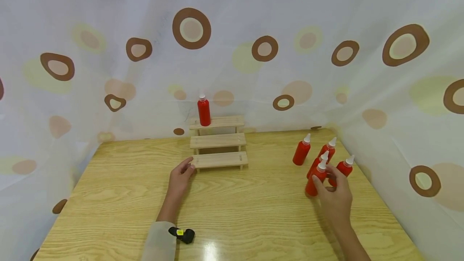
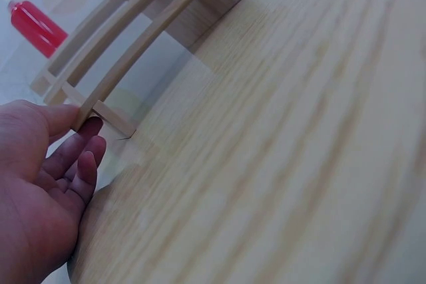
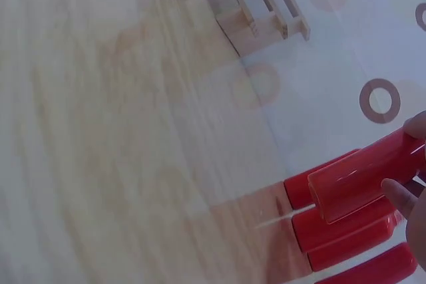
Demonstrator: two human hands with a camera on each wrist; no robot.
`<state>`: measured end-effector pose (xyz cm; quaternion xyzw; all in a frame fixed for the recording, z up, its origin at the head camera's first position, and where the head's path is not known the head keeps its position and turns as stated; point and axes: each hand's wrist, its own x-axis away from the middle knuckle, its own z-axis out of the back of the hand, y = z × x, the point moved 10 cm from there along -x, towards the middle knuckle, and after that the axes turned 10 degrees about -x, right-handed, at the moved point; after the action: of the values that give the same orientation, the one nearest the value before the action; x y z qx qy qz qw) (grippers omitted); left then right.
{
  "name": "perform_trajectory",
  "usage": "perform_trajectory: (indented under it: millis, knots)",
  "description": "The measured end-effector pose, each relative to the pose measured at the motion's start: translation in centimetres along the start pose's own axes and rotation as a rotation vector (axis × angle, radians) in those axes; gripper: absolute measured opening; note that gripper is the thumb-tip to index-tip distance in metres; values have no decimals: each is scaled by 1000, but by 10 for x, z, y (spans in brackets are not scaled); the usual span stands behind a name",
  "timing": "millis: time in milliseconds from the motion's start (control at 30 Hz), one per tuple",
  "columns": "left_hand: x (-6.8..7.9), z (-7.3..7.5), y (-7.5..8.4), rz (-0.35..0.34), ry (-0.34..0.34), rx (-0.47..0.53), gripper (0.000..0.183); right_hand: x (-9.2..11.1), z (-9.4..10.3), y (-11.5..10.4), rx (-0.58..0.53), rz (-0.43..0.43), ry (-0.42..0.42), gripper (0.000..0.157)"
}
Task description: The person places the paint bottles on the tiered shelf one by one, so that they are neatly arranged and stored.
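A three-step wooden display stand (image 1: 219, 159) stands at the back middle. My left hand (image 1: 181, 175) is at the left end of its lowest step, and in the left wrist view the thumb and a finger pinch the step's corner (image 2: 81, 119). On the top step, toward its left end, a red squeeze bottle (image 1: 204, 112) with a white cap stands upright. Over at the right, my right hand (image 1: 335, 198) holds another red squeeze bottle (image 3: 366, 176) between thumb and fingers. The bottle has a pointed white nozzle, and its base shows below the fingers.
Several more red squeeze bottles (image 1: 301, 152) are grouped just behind and beside the right hand. A patterned cloth (image 1: 224, 63) hangs behind the wooden table (image 1: 239, 216) and along its sides.
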<state>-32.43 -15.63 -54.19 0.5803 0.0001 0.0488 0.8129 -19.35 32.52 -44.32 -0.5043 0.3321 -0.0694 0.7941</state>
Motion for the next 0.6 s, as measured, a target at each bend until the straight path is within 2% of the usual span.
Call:
perform_trajectory:
  millis: [300,600]
  knots:
    - [0,1,1,6,15,-1,39,-9,-31,-18,-58,76,-70,54]
    - [2,1,2,3,17,2,40,-23,-75,-47,-123,116,-173,52]
